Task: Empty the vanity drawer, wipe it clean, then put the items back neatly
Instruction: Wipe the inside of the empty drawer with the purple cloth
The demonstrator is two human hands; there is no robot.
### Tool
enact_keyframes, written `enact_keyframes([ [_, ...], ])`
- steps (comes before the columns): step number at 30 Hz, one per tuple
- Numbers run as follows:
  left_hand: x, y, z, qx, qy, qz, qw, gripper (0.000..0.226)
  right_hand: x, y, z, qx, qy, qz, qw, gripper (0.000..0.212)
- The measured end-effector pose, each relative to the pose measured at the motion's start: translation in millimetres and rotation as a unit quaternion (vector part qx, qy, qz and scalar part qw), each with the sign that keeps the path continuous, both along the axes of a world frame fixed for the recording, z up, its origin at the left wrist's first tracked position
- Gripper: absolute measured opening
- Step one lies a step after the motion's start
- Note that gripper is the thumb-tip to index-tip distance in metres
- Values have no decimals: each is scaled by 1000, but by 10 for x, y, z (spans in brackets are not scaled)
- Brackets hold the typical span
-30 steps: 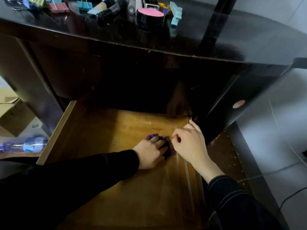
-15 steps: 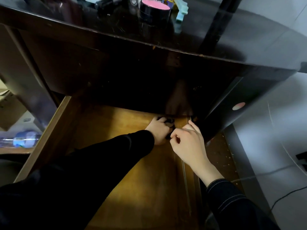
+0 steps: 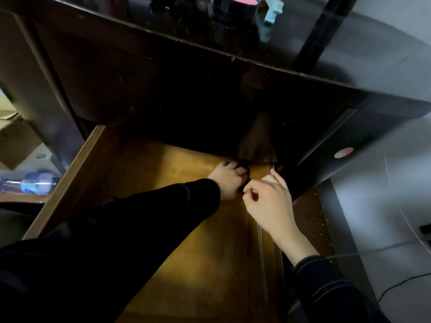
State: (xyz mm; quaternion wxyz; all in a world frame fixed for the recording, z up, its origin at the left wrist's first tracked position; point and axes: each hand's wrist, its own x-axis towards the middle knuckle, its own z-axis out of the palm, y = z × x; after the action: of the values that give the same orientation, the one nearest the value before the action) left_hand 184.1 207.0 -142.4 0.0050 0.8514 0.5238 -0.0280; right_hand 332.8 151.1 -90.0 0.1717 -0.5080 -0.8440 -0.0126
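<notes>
The cloth [image 3: 246, 171], dark and mostly hidden, lies under the left hand [image 3: 229, 180], whose fingers curl over it and press it to the drawer [image 3: 163, 183] floor; only a strip shows at the fingertips and along the hand's right edge. It sits far in, where the drawer floor passes into shadow under the surface [image 3: 349, 43]. The right hand [image 3: 268, 201] is just beside the left hand, on its right and a little nearer the person, touching or almost touching it. Its fingers are curled with the thumb against the forefinger, and it rests by the drawer's right wall; whether it grips the wall cannot be told. Both arms wear dark sleeves. The drawer floor is bare wood to the left of the hands and nearer the person. Above and beyond the hands, on the dark glossy surface, stand a pink-topped jar [image 3: 233, 5] and, just to its right, a teal clip [image 3: 271, 15]. To the right of the right hand, a pink oval sticker [image 3: 343, 152] marks the dark cabinet side. Far to the left of the hands, past the drawer's left wall, lie a bottle [image 3: 38, 183] and a box [image 3: 14, 141].
</notes>
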Motion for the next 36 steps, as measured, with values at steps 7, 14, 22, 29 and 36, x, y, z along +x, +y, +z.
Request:
enact_keyframes([
  [7,-76,-348,-76,9,-37,-33,999,48,-28,-21,44,-1,-5,-3,1000,19],
  [14,-519,-845,-210,-7,-180,-123,976,40,-25,-37,60,-1,8,-4,1000,17],
  [22,-188,-615,-249,55,-78,58,994,46,-12,-18,26,-2,11,-2,1000,19],
  [29,-111,-1083,-220,24,-120,-106,987,52,-23,-17,40,2,-8,-3,1000,19],
  [36,-109,-905,-176,-5,-150,-108,983,34,-19,-16,28,6,-9,-6,1000,18],
])
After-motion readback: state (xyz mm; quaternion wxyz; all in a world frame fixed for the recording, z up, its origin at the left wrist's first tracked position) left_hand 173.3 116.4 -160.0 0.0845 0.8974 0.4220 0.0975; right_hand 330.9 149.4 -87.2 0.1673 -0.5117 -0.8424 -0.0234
